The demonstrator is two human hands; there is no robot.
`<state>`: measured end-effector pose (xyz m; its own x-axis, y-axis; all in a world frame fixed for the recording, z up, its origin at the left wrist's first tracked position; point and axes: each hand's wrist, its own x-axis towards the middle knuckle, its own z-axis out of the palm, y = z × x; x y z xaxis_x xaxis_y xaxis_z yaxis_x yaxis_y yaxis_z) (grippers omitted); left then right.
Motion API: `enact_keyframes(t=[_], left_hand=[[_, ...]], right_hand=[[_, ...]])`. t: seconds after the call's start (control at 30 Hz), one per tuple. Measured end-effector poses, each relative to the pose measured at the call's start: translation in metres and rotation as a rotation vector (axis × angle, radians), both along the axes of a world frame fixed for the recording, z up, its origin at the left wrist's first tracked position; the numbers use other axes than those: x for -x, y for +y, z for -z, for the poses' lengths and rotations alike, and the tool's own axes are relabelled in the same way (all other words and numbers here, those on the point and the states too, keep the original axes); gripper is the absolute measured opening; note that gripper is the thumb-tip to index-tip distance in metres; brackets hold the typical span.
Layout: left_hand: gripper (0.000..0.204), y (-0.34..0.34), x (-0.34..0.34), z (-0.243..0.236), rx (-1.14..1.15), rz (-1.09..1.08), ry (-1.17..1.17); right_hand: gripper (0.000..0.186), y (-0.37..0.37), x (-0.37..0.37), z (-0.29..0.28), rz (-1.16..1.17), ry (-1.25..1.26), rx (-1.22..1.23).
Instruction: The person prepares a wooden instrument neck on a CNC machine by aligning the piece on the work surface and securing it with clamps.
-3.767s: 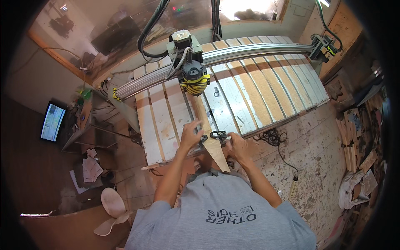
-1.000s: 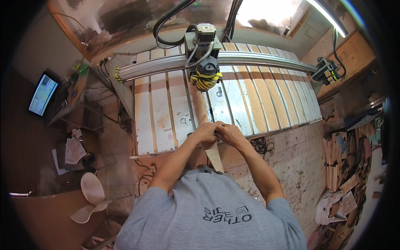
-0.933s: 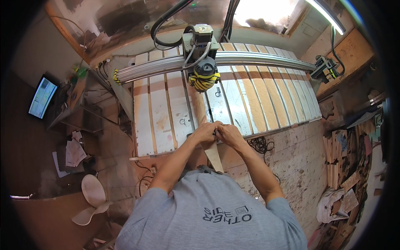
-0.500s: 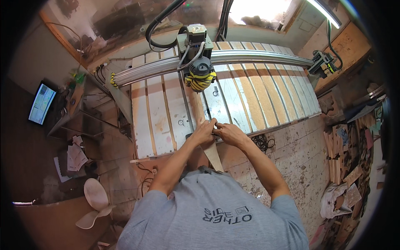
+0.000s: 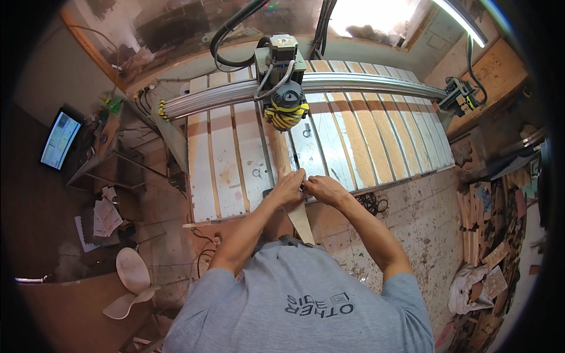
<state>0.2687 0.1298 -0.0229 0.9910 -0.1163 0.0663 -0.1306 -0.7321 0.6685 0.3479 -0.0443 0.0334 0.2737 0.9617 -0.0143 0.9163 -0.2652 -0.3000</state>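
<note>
A long tapered wooden board lies lengthwise under the black-and-yellow spindle, its wide end jutting toward me past the front of the slotted machine bed. My left hand is over the board, fingers curled at a black clamp that is largely covered by both hands. My right hand is closed just to its right, fingertips meeting those of my left on the clamp's fitting. Exactly what the fingertips grip is too small and hidden to make out.
An aluminium gantry rail crosses the bed. At left are a monitor, loose sheets and a white chair. Coiled black cable lies on the tiled floor beside the bed. Wood offcuts and a white sack are piled at right.
Since the earliest frame, both hands have come together over the clamp, which was visible between them. Over the last second they have stayed there, with only small finger movements.
</note>
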Motion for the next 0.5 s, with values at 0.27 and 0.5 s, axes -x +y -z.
enact_keyframes(t=[0.27, 0.5], left_hand=[[0.046, 0.0, -0.006, 0.011, -0.07, -0.004, -0.016], [0.051, -0.002, 0.0, -0.008, 0.005, -0.01, 0.008]], right_hand=[[0.043, 0.02, 0.011, 0.03, 0.833, 0.542, 0.033], [0.032, -0.002, 0.005, -0.034, 0.126, 0.034, 0.095]])
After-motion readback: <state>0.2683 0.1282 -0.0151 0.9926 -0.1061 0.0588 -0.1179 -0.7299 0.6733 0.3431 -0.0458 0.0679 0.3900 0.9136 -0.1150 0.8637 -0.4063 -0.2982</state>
